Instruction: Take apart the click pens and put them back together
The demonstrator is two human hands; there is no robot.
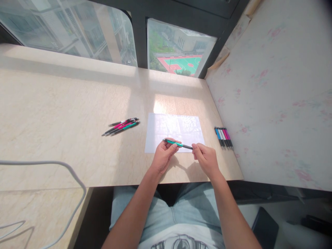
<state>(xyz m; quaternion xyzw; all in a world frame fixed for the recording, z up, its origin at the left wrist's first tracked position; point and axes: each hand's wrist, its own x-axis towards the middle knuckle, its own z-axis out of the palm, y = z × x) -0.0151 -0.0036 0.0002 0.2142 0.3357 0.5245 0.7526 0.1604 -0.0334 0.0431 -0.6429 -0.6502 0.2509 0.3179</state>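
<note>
A green pen (pixel 177 143) is held level over the near edge of a white sheet of paper (pixel 174 132) on the beige table (pixel 64 121). My left hand (pixel 164 155) pinches its green barrel near the left end. My right hand (pixel 206 159) grips the dark tip end on the right. Both hands are closed on the pen, just above the table's front edge.
Several pink and green pens (pixel 121 126) lie in a loose bunch left of the paper. A tidy row of several pens (pixel 223 137) lies by the right wall (pixel 275 103). A white cable (pixel 52 166) loops over the near left. Windows run behind the table.
</note>
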